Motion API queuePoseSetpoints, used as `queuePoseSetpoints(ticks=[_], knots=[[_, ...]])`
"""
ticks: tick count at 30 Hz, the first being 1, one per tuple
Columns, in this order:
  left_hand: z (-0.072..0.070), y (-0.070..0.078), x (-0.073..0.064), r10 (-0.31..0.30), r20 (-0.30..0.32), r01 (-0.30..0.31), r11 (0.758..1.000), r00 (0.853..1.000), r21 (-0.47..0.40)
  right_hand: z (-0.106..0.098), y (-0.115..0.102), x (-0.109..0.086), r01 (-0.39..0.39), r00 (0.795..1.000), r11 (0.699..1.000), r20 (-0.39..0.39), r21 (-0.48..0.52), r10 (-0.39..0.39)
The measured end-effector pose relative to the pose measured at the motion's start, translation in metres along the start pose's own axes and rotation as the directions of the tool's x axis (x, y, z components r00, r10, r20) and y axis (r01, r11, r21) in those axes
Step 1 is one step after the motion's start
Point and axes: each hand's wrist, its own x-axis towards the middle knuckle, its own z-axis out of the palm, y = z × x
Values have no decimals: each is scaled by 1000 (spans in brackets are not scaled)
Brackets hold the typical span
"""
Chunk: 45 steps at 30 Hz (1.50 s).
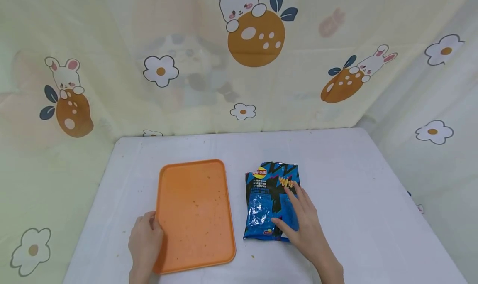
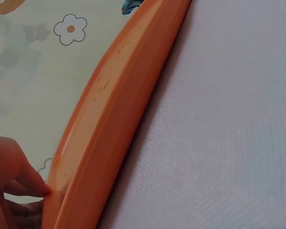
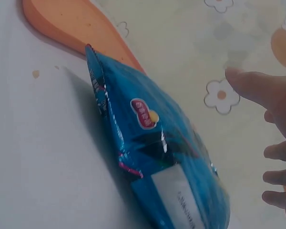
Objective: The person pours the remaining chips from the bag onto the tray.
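Note:
An orange tray [image 1: 195, 217] with small crumbs in it lies on the white table. At its left edge my left hand [image 1: 146, 238] grips the rim. In the left wrist view, the fingertips [image 2: 44, 190] of that hand meet the tray's side wall [image 2: 115, 138]. A blue and black chip bag [image 1: 257, 209] lies to the right of the tray, with a gap between them. Over the bag's right side my right hand [image 1: 307, 226] is spread, thumb and fingers apart. The right wrist view shows the bag [image 3: 148, 129] puffed up and the fingers [image 3: 279, 177] clear of it.
The white tablecloth [image 1: 354, 201] covers the table, with a few crumbs [image 1: 252, 256] near the bag. Behind the table hangs a cream curtain [image 1: 201, 113] printed with rabbits and flowers, and more curtain flanks both sides.

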Motion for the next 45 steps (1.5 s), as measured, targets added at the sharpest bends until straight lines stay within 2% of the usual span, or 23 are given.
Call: queuePoseSetpoints(ticks=[6,9,13,16,20,24,31,34,40,43,45], knots=[[-2,0,1,-10,26,10,1000,1000,-3,1,12,-12,-109,994,994,-30,17,110],[-3,0,1,-16,26,16,1000,1000,-5,-1,16,-16,-201,979,980,-19,2,201],[-3,0,0,-5,13,5,1000,1000,-7,-3,19,-18,-333,942,943,24,-15,333],[-3,-2,0,15,-1,-15,1000,1000,-9,-2,21,-20,-402,914,915,53,-6,402],[-3,-3,0,24,-11,-24,1000,1000,-7,2,23,-23,-469,882,882,80,39,465],[-3,-2,0,8,1,-8,1000,1000,0,6,25,-27,-544,838,831,132,119,530],[-3,0,0,-28,30,28,1000,999,9,12,34,-30,-616,786,755,249,225,566],[-3,0,0,-24,29,24,1000,999,4,13,36,-29,-627,778,735,257,259,573],[-2,0,0,-10,22,10,1000,1000,4,11,36,-30,-629,777,700,267,337,570],[-1,-1,0,-9,20,8,1000,1000,4,10,35,-30,-629,778,699,276,340,565],[0,0,0,-8,13,8,1000,1000,2,9,35,-31,-618,786,708,278,342,552]])
